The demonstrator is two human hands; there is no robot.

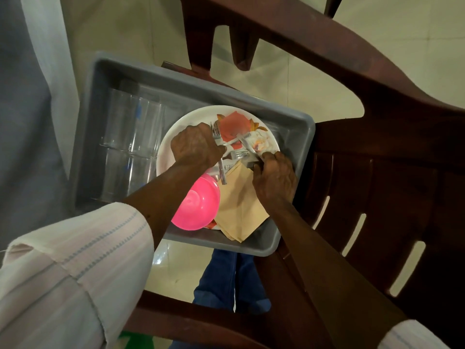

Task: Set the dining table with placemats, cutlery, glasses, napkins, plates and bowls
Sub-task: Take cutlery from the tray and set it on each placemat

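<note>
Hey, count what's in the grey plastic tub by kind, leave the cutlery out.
Clear drinking glasses: 4
White floral-print plate: 1
Pink plastic bowl: 1
Beige folded napkin stack: 1
Total: 7 in the grey plastic tub
Metal cutlery left out; the left hand and the right hand each grip some.

Head view, steeply down, close.

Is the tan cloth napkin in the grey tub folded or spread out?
Folded: the tan cloth napkin shows a crease and layered edges.
</note>
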